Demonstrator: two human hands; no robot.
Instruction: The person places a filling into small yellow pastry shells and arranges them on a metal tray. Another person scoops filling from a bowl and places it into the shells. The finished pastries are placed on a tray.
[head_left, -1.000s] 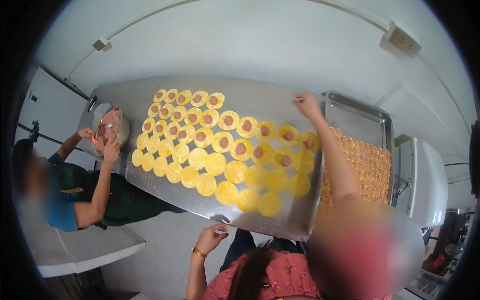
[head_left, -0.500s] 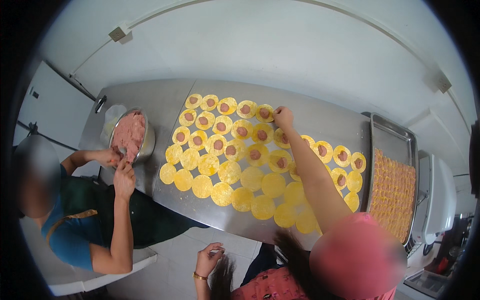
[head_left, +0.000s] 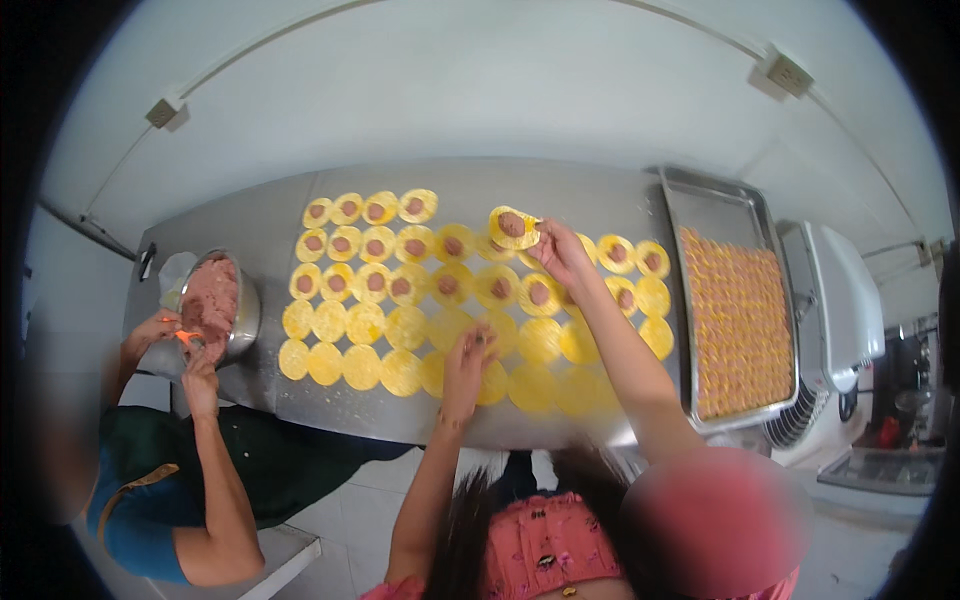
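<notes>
My right hand [head_left: 560,250] pinches the edge of a round yellow dough wrapper [head_left: 509,228] topped with a dab of pink meat filling, held above the table. My left hand [head_left: 468,365] hovers over the nearer wrappers with its fingers apart and nothing seen in them. Below and around both hands lie rows of round dough wrappers. Those in the far rows carry meat filling [head_left: 413,247]; most in the two near rows are plain wrappers [head_left: 363,367]. My right forearm hides some of them.
A metal tray [head_left: 690,360] holding closely packed filled pieces stands at the right end of the metal table [head_left: 300,420]. To the left, a co-worker's hands [head_left: 198,370], with an orange-handled tool [head_left: 186,336], work at a metal bowl [head_left: 246,312] of pink ground meat [head_left: 212,290].
My right hand has lifted the end wrapper off the far row. My left hand has come up from below the table edge to above the wrappers. The view has shifted.
</notes>
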